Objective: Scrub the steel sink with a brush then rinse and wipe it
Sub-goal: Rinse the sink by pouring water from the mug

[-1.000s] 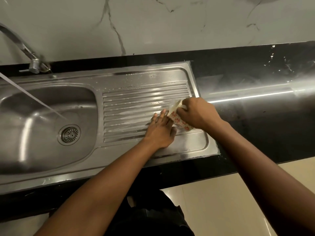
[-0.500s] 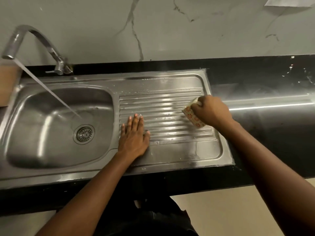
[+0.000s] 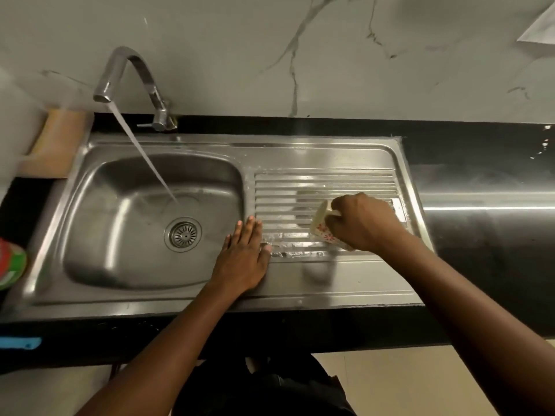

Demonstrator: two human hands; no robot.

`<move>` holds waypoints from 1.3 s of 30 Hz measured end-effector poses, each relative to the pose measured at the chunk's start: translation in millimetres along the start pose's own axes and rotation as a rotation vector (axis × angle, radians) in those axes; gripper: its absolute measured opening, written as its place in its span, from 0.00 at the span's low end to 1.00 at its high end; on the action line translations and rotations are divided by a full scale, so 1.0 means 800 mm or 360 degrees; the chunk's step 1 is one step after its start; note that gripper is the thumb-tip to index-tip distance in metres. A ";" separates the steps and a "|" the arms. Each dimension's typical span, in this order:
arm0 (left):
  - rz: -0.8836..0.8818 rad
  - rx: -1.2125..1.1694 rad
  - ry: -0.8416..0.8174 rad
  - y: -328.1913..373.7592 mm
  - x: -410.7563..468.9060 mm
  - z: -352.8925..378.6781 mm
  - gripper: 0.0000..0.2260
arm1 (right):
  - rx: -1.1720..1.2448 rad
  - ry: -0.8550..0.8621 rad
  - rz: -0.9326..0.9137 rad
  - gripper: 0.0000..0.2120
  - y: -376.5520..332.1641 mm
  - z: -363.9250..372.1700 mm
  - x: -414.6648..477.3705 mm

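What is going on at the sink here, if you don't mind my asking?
A person is working at the steel sink, apparently rinsing it. Their right hand grips a small cream cup with a red pattern, tipped over the wet ribbed drainboard. Their left hand lies flat on the drainboard's left edge, beside the basin. The tap is running into the basin.

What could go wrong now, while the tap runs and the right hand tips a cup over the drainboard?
The cup in the right hand is tilted over the drainboard, so water could run past the rim onto the black counter. The left hand lies flat on wet steel and could slip. The tap runs into the basin unattended, which probably wastes water.
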State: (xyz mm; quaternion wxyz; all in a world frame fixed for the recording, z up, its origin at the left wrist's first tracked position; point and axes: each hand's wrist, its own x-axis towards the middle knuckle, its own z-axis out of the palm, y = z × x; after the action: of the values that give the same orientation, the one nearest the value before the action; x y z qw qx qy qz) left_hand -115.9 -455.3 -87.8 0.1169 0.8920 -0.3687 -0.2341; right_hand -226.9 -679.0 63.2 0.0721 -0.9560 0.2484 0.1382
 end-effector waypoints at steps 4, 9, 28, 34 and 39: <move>-0.0057 -0.0133 -0.0026 -0.037 -0.008 -0.027 0.29 | 0.0459 -0.0089 0.0056 0.12 -0.014 -0.021 0.009; -0.0167 -0.0447 0.0132 -0.091 -0.025 -0.085 0.27 | 0.1051 -0.0075 -0.0026 0.10 -0.098 -0.018 0.041; -0.0372 -0.0942 0.0819 -0.240 -0.062 -0.244 0.13 | 0.2061 0.0072 -0.0230 0.08 -0.385 0.023 0.157; -0.0305 -0.1001 0.0807 -0.245 -0.063 -0.264 0.13 | 0.2164 0.0155 -0.0179 0.10 -0.397 0.025 0.168; -0.0237 -0.1004 0.0796 -0.248 -0.061 -0.268 0.14 | 0.2120 0.0206 -0.0189 0.10 -0.399 0.031 0.172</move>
State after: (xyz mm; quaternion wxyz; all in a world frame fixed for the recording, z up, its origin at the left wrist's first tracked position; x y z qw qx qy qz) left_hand 81.8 -273.6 37.7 0.4536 0.8660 -0.1733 -0.1194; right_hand 40.9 -460.4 20.8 0.6391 -0.7257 0.2314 -0.1065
